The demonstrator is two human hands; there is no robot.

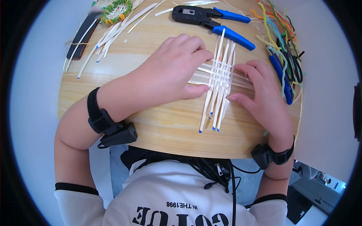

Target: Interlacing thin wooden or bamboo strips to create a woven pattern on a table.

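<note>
A small woven mat of flat white strips [220, 75] lies on the table between my hands, its long ends sticking out in several directions. Blue tips mark the strip ends nearest me. My left hand [179, 66] grips the mat's left edge, with curled fingertips at its upper left corner and the thumb at its lower left. From the other side, my right hand [264, 92] holds the right edge, index finger above and thumb below. The sideways strips run partly beneath both palms, where their ends are hidden.
Beyond the mat lies a black crimping tool with blue handles [201, 16]. Loose strips [117, 32], a dark strap-bound bar [82, 37] and a small green-orange woven piece [117, 11] are at far left. Coloured cords [277, 32] and blue-handled pliers [281, 77] line the right edge.
</note>
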